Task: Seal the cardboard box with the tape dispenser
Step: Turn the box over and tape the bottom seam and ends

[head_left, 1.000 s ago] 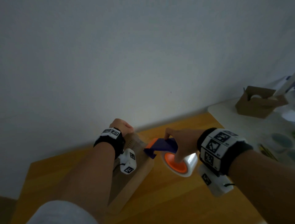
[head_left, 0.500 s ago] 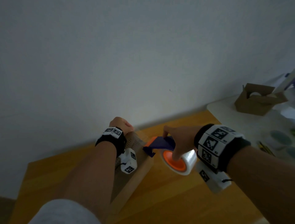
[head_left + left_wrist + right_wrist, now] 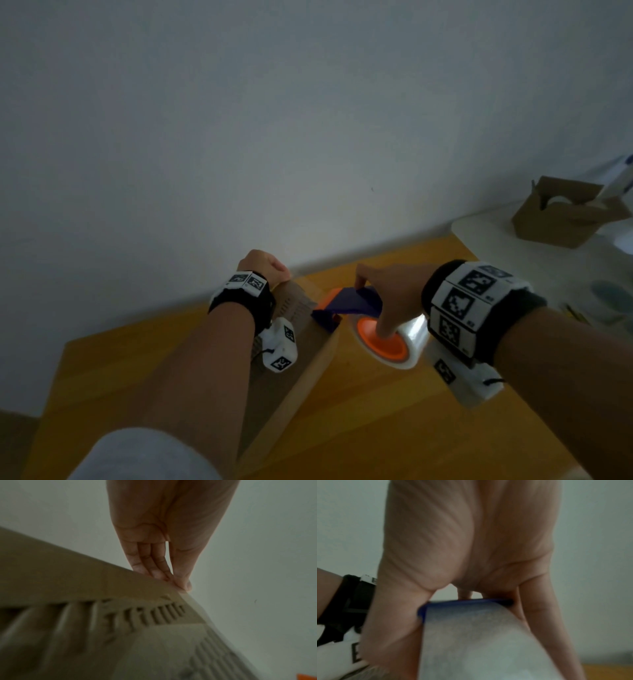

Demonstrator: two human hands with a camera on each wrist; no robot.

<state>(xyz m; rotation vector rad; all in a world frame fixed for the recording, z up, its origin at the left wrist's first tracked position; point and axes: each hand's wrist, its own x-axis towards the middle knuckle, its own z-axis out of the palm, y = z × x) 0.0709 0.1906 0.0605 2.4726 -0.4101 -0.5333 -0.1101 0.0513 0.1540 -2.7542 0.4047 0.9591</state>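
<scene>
A long cardboard box point(image 3: 301, 359) lies on the wooden table, running away from me. My left hand point(image 3: 263, 267) curls over its far end; in the left wrist view the thumb and fingers point(image 3: 178, 581) pinch the box's far corner point(image 3: 85, 574), where a strip of clear tape point(image 3: 197, 609) runs down the edge. My right hand point(image 3: 383, 291) grips the blue and orange tape dispenser point(image 3: 346, 305), whose nose touches the box's right top edge. Its clear roll with an orange core point(image 3: 387, 339) hangs beside the box. In the right wrist view, thumb and fingers straddle the blue body point(image 3: 465, 601).
The wooden table point(image 3: 376, 428) stands against a white wall. To the right is a white surface point(image 3: 486, 226) with a small open cardboard box point(image 3: 561, 216) and some small items behind my right wrist.
The dispenser has crept slightly toward the box in my right hand. My left hand stays on the box's far end.
</scene>
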